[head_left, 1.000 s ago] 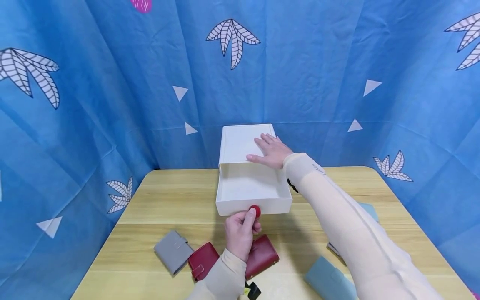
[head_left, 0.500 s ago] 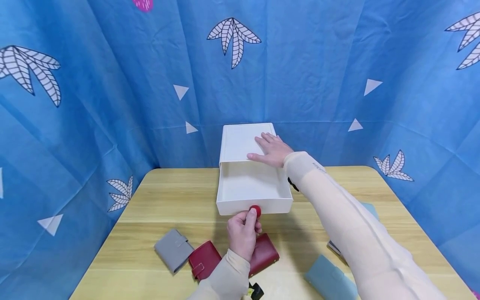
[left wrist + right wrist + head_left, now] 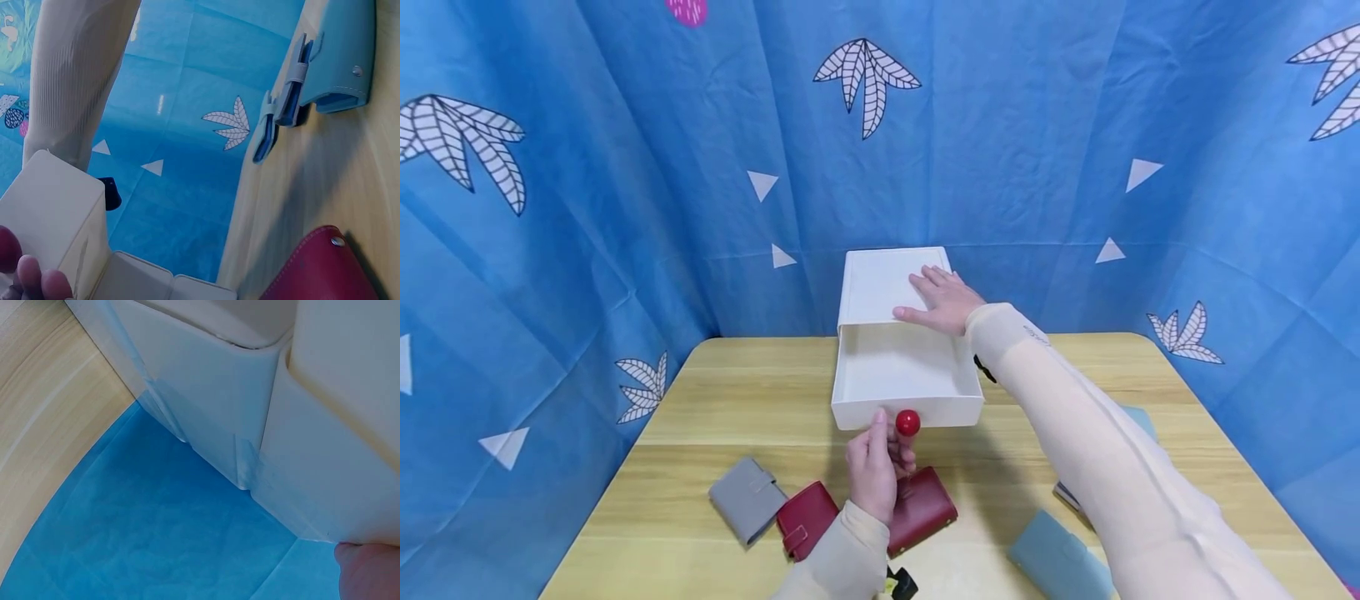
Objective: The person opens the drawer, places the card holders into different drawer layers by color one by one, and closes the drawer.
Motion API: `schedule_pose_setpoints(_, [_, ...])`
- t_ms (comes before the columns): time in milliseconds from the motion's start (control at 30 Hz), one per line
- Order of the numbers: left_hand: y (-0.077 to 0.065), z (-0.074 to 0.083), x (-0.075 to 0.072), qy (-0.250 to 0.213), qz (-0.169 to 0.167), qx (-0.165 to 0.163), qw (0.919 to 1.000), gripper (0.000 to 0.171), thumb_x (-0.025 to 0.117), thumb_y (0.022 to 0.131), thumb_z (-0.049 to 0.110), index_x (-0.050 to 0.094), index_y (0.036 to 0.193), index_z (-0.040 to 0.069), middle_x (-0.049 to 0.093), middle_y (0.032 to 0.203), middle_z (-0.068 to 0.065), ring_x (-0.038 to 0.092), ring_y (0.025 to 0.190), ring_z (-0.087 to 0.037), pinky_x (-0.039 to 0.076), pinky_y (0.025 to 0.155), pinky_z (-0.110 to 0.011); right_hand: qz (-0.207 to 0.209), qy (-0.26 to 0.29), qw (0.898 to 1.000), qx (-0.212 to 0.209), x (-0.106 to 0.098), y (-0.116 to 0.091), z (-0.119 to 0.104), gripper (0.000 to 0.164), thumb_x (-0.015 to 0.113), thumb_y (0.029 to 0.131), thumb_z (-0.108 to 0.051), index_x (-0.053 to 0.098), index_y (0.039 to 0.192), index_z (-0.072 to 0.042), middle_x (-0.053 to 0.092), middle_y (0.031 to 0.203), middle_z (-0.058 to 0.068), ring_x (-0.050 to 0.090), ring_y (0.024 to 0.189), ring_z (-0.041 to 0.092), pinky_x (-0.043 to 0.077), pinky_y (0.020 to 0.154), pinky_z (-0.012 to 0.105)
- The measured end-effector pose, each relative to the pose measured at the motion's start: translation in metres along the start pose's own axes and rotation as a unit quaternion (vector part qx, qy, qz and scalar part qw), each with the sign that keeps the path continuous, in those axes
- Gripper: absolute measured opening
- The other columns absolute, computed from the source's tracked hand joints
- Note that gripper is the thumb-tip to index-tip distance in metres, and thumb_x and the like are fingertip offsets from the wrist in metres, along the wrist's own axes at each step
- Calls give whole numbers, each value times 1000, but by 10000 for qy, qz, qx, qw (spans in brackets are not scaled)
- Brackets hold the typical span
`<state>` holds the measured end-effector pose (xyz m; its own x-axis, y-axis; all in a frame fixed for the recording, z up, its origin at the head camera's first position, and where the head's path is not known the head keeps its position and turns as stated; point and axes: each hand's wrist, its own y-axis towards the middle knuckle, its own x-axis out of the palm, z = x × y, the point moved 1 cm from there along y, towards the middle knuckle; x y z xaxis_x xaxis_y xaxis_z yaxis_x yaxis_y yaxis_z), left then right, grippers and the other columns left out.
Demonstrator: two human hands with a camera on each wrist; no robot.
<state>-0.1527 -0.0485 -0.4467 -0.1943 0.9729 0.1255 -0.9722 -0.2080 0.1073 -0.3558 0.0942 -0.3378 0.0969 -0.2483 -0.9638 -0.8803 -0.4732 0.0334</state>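
Note:
A white box (image 3: pixel 880 283) stands at the back of the table with its white drawer (image 3: pixel 902 371) pulled well out and nothing inside. On the drawer front sits a round red knob (image 3: pixel 907 423). My left hand (image 3: pixel 872 471) is right at this knob, thumb raised against the drawer front and fingers loosely bent beneath the knob. In the left wrist view, fingertips (image 3: pixel 44 282) show beside the red knob. My right hand (image 3: pixel 942 302) rests with spread fingers on the box top. One fingertip (image 3: pixel 369 565) shows at the box's edge in the right wrist view.
Below my left hand lie a dark red wallet (image 3: pixel 925 517), a brighter red wallet (image 3: pixel 808 517) and a grey wallet (image 3: pixel 747 500). At right, a blue-grey wallet (image 3: pixel 1060 558) and others partly hidden by my right sleeve. A small black item (image 3: pixel 904 585) is near the front. Blue curtain surrounds the table.
My left thumb has come off the red knob and moved left, loosening the pinch, so the whole knob now shows. The drawer and my right hand stay in place.

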Motion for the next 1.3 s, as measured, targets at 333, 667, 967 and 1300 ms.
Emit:
schedule_pose_setpoints(333, [-4,4,-22,1746,-1343,140,9753,43,53,99,37,67,77,4,62,65,-5,59,61,-13,52,59,-28,-2,30,10000,19,1,0,1,95,34,85,-78,19,155,-15,11,161,10,5,147,26,2,118,44])
schedule_pose_setpoints(667, [6,-5,-70,3892,-2444,610,8860,26,62,92,42,70,88,18,64,78,11,57,70,-6,48,63,-25,-16,11,10000,36,6,4,4,97,32,83,-81,18,155,-17,11,161,8,4,148,24,1,118,43])
schedule_pose_setpoints(967, [23,-3,-111,5394,-2532,1114,7953,52,74,80,47,68,110,5,62,105,-5,60,92,-23,51,76,-41,9,-68,10000,68,4,4,6,96,31,84,-80,18,155,-17,10,161,8,4,148,24,1,118,43])
schedule_pose_setpoints(1300, [31,-3,-139,5830,-3444,1300,7243,98,83,59,60,55,131,0,51,134,-20,49,121,-39,43,97,-52,8,-85,10000,-27,3,3,4,95,32,85,-79,18,155,-16,10,161,8,4,148,24,1,118,42])
